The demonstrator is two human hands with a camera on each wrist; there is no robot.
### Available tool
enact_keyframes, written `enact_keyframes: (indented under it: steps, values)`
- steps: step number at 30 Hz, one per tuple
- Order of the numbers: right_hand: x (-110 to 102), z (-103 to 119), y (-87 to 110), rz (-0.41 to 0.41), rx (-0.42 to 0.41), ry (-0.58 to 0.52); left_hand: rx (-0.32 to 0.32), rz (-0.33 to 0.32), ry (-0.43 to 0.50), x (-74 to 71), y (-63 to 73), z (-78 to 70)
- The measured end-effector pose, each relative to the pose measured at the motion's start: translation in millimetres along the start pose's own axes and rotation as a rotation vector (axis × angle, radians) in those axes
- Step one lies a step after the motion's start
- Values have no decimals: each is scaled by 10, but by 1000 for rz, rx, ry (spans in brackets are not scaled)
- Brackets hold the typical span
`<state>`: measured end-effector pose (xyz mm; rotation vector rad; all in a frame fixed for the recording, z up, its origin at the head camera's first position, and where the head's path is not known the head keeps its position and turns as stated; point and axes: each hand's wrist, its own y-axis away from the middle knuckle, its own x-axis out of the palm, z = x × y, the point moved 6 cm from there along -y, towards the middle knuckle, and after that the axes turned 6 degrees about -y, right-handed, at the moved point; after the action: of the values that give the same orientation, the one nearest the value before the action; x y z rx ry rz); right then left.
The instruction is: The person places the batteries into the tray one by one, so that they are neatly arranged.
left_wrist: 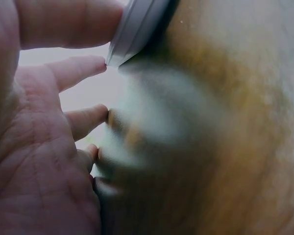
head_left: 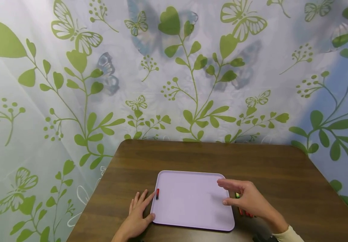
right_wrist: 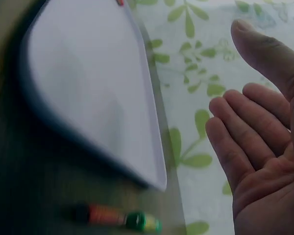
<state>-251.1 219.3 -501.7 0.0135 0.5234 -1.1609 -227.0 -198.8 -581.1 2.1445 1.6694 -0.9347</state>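
A pale purple tray point(head_left: 192, 200) lies on the wooden table, and a small red-and-black cylinder point(head_left: 157, 194), like a battery, sits on it along the left edge. My left hand point(head_left: 136, 215) is spread beside that edge; its thumb and a finger touch the rim point(left_wrist: 132, 36), as the left wrist view also shows. My right hand point(head_left: 248, 198) is held over the tray's right edge with fingers extended, thumb apart, and holds nothing. Below it, partly hidden, lie several small cylinders: a green-and-yellow one point(head_left: 237, 195) and red ones point(head_left: 248, 213). The right wrist view shows them blurred.
The brown table point(head_left: 207, 156) has rounded far corners. Behind it hangs a pale curtain point(head_left: 116, 101) printed with green leaves and butterflies. A dark object point(head_left: 263, 238), too cut off to identify, shows at the bottom edge near the right sleeve point(head_left: 289, 235).
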Motion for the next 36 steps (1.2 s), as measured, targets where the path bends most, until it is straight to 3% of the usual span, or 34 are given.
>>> enact_keyframes:
  steps: [7,18,23,36]
  values:
    - [-228,-100,316,-41,61,44,-2,8,-1,-11,-7,-28]
    - [-574,-271,729,-63,147,140,-158,118,-48,-52,7,-183]
    - [-682,-374,834,-30,227,233,-156,119,-58,-60,-11,-194]
    - [-716,-485,924,-87,226,380,-155,116,-66,-47,-10,-202]
